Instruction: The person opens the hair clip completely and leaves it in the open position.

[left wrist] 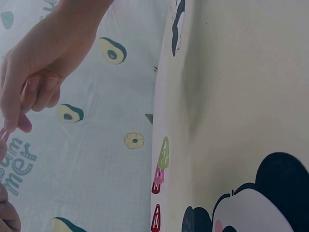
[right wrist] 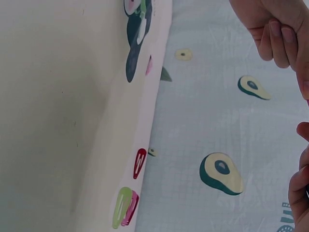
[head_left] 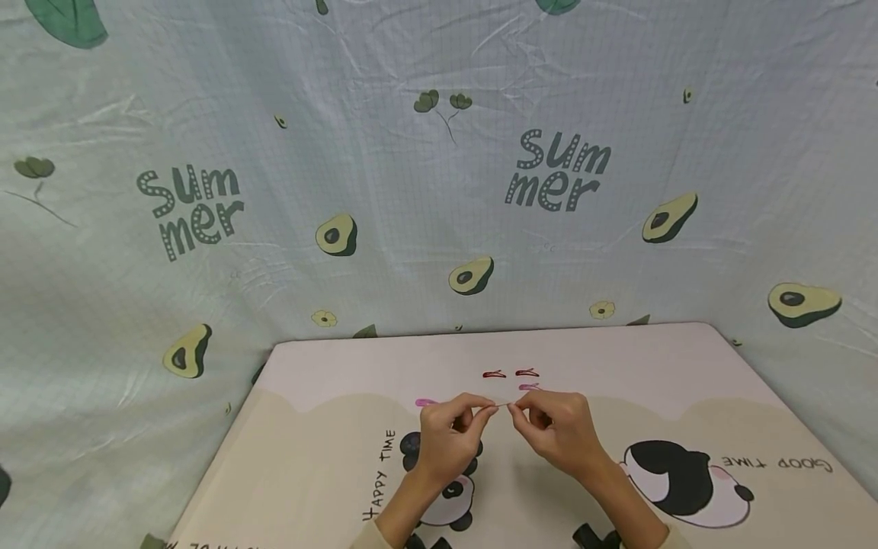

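Observation:
Close together over the table, my left hand (head_left: pixel 449 438) and right hand (head_left: pixel 559 435) pinch opposite ends of a slim pinkish hair clip (head_left: pixel 503 405). Thumb and forefinger hold it on each side; most of the clip is hidden by the fingertips. A bit of it shows as a pink strip at the edge of the left wrist view, below the right hand (left wrist: pixel 50 53). Beyond the hands lie two red hair clips (head_left: pixel 494 374) (head_left: pixel 527 373) and a pink one (head_left: pixel 530 386). A green clip (right wrist: pixel 122 208) overlaps that pink one in the right wrist view.
Another pink clip (head_left: pixel 424 402) lies just left of my left hand. The table mat (head_left: pixel 309 450) carries printed panda and dog drawings. A curtain (head_left: pixel 411 168) with avocado prints hangs behind the table's far edge and along the sides.

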A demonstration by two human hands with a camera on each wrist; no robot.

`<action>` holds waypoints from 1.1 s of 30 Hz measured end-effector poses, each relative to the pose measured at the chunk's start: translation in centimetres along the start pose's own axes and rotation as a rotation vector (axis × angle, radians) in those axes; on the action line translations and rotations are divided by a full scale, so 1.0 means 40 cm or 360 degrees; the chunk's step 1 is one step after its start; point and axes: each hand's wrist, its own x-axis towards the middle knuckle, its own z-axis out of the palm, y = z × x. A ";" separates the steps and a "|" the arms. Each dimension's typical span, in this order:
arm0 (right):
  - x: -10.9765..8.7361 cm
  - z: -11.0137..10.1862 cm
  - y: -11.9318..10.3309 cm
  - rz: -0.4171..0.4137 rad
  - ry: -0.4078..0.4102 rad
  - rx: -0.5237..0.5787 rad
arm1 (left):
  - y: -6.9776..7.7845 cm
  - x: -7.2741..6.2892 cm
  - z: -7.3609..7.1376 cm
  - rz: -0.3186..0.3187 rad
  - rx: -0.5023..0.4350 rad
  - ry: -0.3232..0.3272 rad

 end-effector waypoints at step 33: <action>-0.003 0.003 0.003 -0.0018 0.0005 0.0052 | 0.002 -0.003 0.005 0.0013 0.0004 0.0037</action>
